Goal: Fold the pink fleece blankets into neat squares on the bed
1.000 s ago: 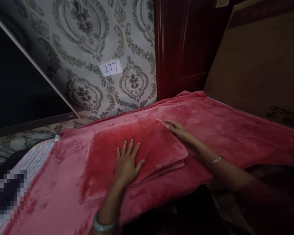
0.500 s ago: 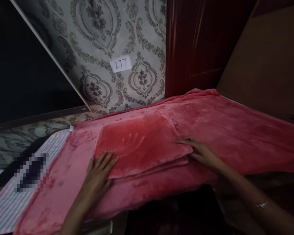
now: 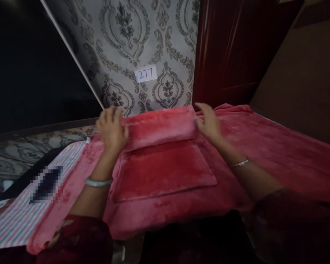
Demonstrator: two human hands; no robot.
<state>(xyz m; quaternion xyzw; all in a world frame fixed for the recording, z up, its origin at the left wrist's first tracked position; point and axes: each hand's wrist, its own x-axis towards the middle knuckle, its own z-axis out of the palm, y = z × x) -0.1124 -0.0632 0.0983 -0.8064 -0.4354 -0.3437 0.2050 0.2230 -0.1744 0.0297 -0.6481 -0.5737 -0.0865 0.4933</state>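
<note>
The soft red folded cloth (image 3: 165,168) is right in front of me, lying on a big red blanket (image 3: 277,150). Count the clock from the middle of the folded cloth. At 12 o'clock, its far part stands up in a fat fold (image 3: 159,128). My left hand (image 3: 112,130) is at 10 o'clock, by one end of the fold, with its fingers spread and bent. My right hand (image 3: 209,123) is at 2 o'clock, by the other end, with its fingers curved. Both hands are blurry, so I can't tell if they pinch the cloth. A stripy cloth (image 3: 19,227) is at 8 o'clock.
</note>
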